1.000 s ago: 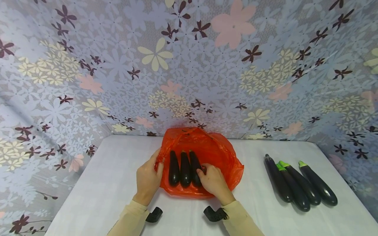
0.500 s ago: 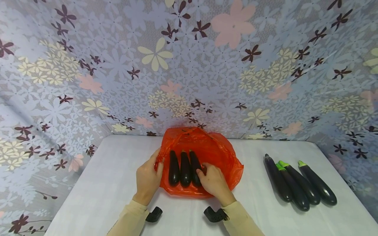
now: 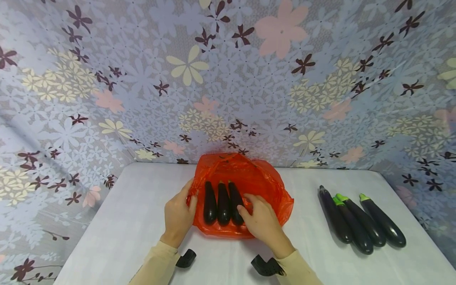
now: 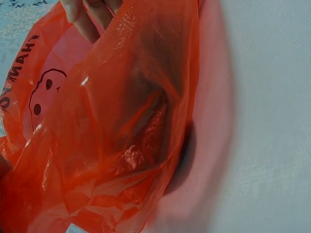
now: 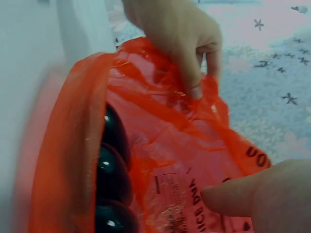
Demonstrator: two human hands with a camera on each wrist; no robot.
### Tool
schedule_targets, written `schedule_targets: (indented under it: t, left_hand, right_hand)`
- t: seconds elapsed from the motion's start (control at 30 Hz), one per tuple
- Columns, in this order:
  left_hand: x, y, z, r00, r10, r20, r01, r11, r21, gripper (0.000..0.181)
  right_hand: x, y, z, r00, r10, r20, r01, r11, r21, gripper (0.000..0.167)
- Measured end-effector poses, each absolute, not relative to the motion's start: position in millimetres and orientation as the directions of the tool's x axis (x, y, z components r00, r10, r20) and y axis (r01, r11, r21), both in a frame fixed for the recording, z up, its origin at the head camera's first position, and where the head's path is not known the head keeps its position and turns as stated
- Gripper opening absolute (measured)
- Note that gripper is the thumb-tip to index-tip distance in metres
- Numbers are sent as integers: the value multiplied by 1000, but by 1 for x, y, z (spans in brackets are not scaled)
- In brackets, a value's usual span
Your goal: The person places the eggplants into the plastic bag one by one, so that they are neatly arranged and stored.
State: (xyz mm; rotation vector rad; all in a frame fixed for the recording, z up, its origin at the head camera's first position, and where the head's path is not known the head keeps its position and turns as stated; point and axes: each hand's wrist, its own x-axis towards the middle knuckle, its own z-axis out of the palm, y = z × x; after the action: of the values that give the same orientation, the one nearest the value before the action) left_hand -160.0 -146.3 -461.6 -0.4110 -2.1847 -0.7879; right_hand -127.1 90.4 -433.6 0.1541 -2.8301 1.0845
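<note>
Three dark eggplants lie side by side in an open red plastic bag (image 3: pixel 265 186), the left one (image 3: pixel 210 204), the middle one (image 3: pixel 223 204) and the right one (image 3: pixel 234 200). My left hand (image 3: pixel 179 213) grips the bag's left edge; the right wrist view also shows this hand (image 5: pixel 177 36) with thumb and fingers on the crumpled plastic (image 5: pixel 160 116). Beside the right eggplant is my right hand (image 3: pixel 261 219), its fingers parted and holding nothing. In the right wrist view its thumb (image 5: pixel 238 194) is apart from the eggplants (image 5: pixel 114 179).
Several more eggplants (image 3: pixel 356 225) with green or dark stem ends lie together on the right of the white table (image 3: pixel 117 221). A flower-patterned cloth (image 3: pixel 228 91) stands behind the table and along its sides. Black wrist devices (image 3: pixel 265 266) show below the hands.
My right hand has drawn back slightly to the right and its fingers have spread off the right eggplant. The left hand and the eggplants in the bag stay in place.
</note>
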Motion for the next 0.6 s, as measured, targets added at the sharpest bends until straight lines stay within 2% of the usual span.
schedule_targets:
  t: [0.17,0.6]
  left_hand:
    - [-160,-146,-461,-658,42,752,514,754,408,44]
    - [-160,-145,-462,-657,38,753,509,759,406,44]
  right_hand:
    - [-116,98,-425,-979,-79,190,-187,727,-661,46]
    - [-91,120,-403,-981,-101,168,-192,667,-720,41]
